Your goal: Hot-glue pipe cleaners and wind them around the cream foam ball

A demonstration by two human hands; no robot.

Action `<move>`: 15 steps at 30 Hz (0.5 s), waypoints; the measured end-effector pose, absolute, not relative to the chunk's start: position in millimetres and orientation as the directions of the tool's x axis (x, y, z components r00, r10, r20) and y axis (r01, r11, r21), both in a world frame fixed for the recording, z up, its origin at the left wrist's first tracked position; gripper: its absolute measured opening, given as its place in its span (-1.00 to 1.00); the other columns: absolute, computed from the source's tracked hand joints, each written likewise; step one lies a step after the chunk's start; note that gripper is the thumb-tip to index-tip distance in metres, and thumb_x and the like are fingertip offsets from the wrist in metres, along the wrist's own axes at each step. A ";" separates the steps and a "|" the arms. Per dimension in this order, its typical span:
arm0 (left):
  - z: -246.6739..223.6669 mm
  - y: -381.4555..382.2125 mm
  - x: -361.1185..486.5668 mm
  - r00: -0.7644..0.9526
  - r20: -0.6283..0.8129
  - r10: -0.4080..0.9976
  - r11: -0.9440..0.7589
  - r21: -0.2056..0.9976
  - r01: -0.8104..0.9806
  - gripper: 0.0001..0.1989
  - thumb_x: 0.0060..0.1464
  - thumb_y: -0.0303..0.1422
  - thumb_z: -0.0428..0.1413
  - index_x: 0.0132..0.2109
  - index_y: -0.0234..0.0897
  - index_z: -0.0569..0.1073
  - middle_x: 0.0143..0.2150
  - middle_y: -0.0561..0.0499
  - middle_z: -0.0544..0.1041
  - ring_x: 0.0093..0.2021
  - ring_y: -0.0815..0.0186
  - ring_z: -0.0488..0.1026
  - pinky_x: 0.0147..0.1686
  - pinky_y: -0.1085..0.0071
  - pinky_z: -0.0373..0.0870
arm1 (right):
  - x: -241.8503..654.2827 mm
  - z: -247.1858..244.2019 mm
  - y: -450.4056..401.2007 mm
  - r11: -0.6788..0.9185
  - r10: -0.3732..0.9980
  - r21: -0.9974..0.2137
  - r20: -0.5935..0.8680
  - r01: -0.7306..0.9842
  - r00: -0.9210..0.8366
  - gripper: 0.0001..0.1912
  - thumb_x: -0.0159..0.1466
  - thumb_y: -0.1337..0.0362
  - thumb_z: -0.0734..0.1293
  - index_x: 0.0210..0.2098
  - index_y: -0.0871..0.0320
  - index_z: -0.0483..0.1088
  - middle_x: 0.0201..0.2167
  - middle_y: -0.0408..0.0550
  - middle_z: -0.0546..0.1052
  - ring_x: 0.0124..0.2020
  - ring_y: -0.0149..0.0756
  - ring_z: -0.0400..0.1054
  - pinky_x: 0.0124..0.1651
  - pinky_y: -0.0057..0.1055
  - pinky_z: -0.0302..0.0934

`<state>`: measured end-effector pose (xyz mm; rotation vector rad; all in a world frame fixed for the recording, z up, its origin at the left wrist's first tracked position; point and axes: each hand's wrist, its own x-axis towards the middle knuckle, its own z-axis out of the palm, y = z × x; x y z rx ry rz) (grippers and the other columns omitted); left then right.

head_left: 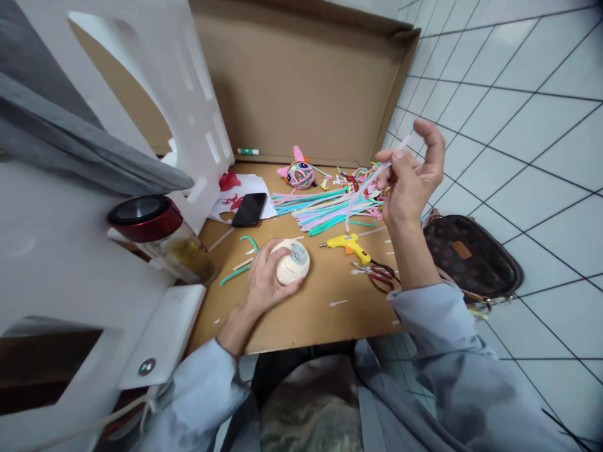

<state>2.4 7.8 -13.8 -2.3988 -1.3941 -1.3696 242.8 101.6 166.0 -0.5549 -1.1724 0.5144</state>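
My left hand (266,276) is wrapped round a whitish ball (293,267) with a pale blue-green patch on its upper side, low over the table. Raised at the right, my right hand (412,172) pinches a pale pipe cleaner (362,191), which hangs in a curve down to the left. A bundle of pastel pipe cleaners (325,210) lies behind the ball. Between the hands rests a yellow glue gun (347,245), its nozzle toward the ball. Red-handled pliers (377,275) are beside it. Green pipe cleaner pieces (235,274) lie left of the ball.
A pink figure with big eyes (300,174) sits at the back. A black phone (249,209) lies on white paper. At the left stand a lidded jar (183,251) and a white power bank (162,333). A brown bag (471,254) is at the right; cardboard (301,81) walls the back.
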 end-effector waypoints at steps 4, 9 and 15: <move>-14.1 8.0 1.3 0.194 0.688 0.699 -0.577 0.384 0.721 -0.41 0.02 -0.18 0.31 0.13 -0.21 0.30 0.23 -0.26 0.36 0.22 -0.03 0.41 0.17 0.02 0.43 | 264.2 136.8 98.2 0.567 0.823 -0.786 0.532 -0.247 0.196 -0.91 0.21 0.27 0.34 -0.27 0.04 0.35 -0.44 -0.25 0.53 -0.66 -0.51 0.20 -0.60 -0.50 0.09; -14.8 9.1 -0.3 0.181 0.687 0.703 -0.573 0.398 0.716 -0.43 0.02 -0.19 0.30 0.12 -0.20 0.30 0.22 -0.25 0.37 0.22 -0.03 0.41 0.18 0.01 0.41 | 272.9 115.8 90.5 0.383 0.919 -0.831 0.389 -0.403 0.070 -0.94 0.19 0.33 0.32 -0.32 0.06 0.40 -0.42 -0.22 0.58 -0.65 -0.49 0.23 -0.56 -0.46 0.24; -14.8 9.4 -0.3 0.175 0.681 0.711 -0.567 0.408 0.716 -0.40 0.00 -0.19 0.31 0.14 -0.19 0.29 0.22 -0.26 0.37 0.22 -0.04 0.41 0.18 -0.01 0.41 | 252.8 117.9 95.9 0.302 0.950 -0.841 0.306 -0.449 0.066 -0.97 0.28 0.27 0.40 -0.30 0.06 0.46 -0.29 -0.22 0.65 -0.49 -0.52 0.41 -0.34 -0.51 0.42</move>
